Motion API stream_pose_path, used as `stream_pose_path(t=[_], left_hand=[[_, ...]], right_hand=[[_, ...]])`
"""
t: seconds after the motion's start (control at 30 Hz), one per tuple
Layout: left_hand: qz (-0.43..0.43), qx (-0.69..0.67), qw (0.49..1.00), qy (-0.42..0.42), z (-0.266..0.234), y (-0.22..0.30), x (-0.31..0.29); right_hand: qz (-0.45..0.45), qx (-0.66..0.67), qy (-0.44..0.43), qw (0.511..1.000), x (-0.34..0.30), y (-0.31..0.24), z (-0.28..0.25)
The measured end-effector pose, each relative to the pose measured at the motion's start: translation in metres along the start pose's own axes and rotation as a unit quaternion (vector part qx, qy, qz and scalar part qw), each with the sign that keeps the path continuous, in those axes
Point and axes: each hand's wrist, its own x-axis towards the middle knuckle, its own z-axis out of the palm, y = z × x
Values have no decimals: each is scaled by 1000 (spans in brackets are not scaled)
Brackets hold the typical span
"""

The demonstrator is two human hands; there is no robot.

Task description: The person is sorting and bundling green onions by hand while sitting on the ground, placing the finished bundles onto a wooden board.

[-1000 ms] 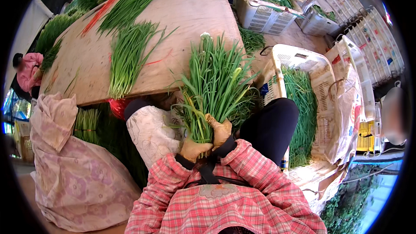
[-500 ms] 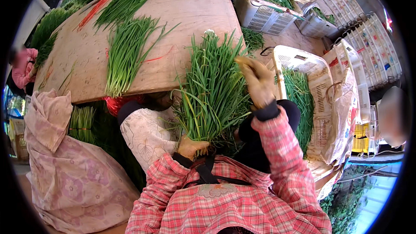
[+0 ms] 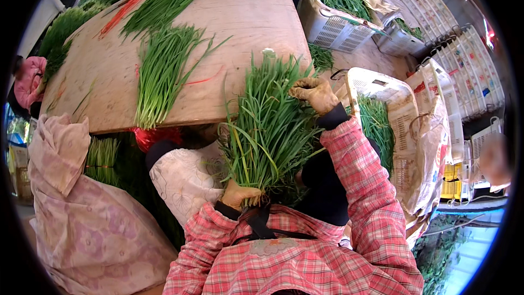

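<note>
A loose bunch of garlic chives [image 3: 267, 125] stands over my lap, leaves fanned upward. My left hand [image 3: 240, 194], in a tan glove, is closed around its pale root end. At the right side of the leaf tips is my right hand [image 3: 316, 94], also gloved. Its fingers are curled in against the leaves, and whatever they pinch is too small to tell. On the wooden table [image 3: 256, 22] just beyond lies a bundle of trimmed chives [image 3: 164, 76], with a red tie strip [image 3: 207, 76] next to it.
A white plastic crate [image 3: 376, 79] of chives stands close at my right; another filled crate [image 3: 341, 30] is farther back. A flowered cloth [image 3: 98, 213] drapes at my left beside tied chives [image 3: 102, 158]. Red strips [image 3: 123, 13] lie on the table. Another person [image 3: 30, 84] sits at the far left.
My right hand has moved a little left, from beside the bunch onto its leaf tips, and its fingers have curled in. The left hand keeps its hold on the roots.
</note>
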Motion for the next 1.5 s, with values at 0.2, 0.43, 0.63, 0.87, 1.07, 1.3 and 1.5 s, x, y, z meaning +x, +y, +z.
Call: stream_pose_path(t=[0.2, 0.43, 0.63, 0.87, 1.07, 1.3, 1.5], left_hand=[[-8, -30, 999, -20, -6, -5, 3], [5, -10, 1000, -20, -12, -8, 7], [-13, 7, 1000, -13, -6, 7, 3], [-19, -13, 997, -71, -16, 3, 5], [-40, -110, 990, -83, -1, 17, -2], [-85, -110, 987, -78, -11, 16, -1], [-111, -84, 987, -80, -6, 24, -2]], right_hand=[[33, 71, 96, 992, -15, -8, -6], [-185, -343, 96, 916, 25, 0, 18], [-130, -302, -10, 944, 71, 1, 53], [-22, -182, -44, 982, 58, -1, 26], [-50, -59, -87, 993, 34, -9, 14], [7, -36, -188, 982, 16, -25, 11], [-73, -217, -12, 973, 22, -2, 12]])
